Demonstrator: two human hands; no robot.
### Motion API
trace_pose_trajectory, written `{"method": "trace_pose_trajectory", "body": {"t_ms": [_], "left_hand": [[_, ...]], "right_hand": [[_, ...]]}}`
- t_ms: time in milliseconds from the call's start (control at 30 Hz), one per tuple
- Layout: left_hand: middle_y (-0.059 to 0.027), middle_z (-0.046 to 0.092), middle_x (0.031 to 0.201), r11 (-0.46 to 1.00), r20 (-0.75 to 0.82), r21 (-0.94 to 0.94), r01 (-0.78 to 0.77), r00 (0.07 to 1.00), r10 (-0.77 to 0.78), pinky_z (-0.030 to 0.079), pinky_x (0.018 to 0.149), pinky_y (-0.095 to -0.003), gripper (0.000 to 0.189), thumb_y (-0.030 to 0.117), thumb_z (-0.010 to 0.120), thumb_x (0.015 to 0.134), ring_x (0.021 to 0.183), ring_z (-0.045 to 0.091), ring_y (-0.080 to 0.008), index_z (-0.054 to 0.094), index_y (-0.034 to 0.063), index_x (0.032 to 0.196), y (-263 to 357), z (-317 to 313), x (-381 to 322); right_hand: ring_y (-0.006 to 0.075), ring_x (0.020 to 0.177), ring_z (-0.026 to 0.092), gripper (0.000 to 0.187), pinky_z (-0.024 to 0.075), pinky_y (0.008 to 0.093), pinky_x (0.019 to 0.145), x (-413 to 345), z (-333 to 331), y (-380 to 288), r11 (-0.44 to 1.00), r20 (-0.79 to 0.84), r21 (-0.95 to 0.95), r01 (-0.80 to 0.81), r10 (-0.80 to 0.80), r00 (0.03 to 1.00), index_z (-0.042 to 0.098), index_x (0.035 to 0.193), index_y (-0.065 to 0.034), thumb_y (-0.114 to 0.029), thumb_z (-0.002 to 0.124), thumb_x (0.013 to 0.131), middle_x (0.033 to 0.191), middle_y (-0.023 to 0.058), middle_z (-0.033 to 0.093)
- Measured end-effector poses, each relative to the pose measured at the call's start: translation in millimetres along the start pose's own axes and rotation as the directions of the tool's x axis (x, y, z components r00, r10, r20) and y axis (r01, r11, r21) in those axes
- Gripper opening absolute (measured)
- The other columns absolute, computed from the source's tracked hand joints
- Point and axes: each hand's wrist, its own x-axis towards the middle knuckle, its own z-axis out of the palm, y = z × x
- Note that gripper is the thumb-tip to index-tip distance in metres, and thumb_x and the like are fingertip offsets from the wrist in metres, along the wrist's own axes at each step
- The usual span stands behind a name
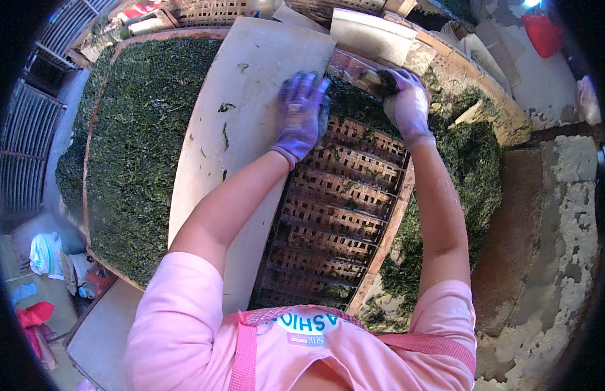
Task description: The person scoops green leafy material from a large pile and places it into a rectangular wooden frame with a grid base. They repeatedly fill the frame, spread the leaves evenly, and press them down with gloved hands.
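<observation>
My left hand (301, 115), in a purple knitted glove, lies palm down over the right edge of a long pale board (256, 83). Its fingers are extended and slightly blurred. My right hand (409, 105), in a purple and whitish glove, is at the far right corner of a slatted lattice tray (351, 178), by a wooden rail (354, 68). Dark material shows at its thumb, and I cannot tell whether it grips anything. Between the hands, a band of wet chopped green leaves (358, 105) covers the tray's far end. Scattered leaf bits lie on the bare lattice nearer me.
A wide bed of green leaves (136, 132) fills the left side, inside a thin wooden rim (89, 161). More leaves (471, 181) are heaped right of the tray, beside a worn ledge (512, 234). Barred metal racks (26, 146) stand far left. Cloths (48, 254) lie lower left.
</observation>
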Motion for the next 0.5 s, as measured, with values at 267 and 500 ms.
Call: {"method": "trace_pose_trajectory", "body": {"t_ms": [267,500], "left_hand": [[-0.0108,0.059,0.118,0.996,0.197,-0.083,0.032,0.980,-0.015,0.042,0.096,-0.0439,0.027,0.018,0.061,0.083,0.109,0.053,-0.0330,0.066,0.0125,0.109,25,1,-1],[-0.0187,0.052,0.128,0.950,0.089,-0.287,0.124,0.991,-0.102,0.033,0.105,-0.0460,0.048,0.030,0.065,0.083,0.121,0.046,-0.0358,0.055,0.0090,0.125,89,-41,-81]], "right_hand": [[0.0316,0.108,0.059,0.037,0.0480,0.0400,0.093,-60,6,8,0.957,0.168,0.133,-0.258,0.235,0.957,0.067,0.111,-0.0109,-0.007,0.062,0.074,0.111,0.0124,0.065],[0.0327,0.119,0.051,0.050,0.0395,0.0422,0.103,-155,-38,-88,0.933,-0.193,0.236,-0.271,0.318,0.928,0.062,0.118,-0.0112,-0.017,0.066,0.068,0.118,0.0154,0.061]]}}
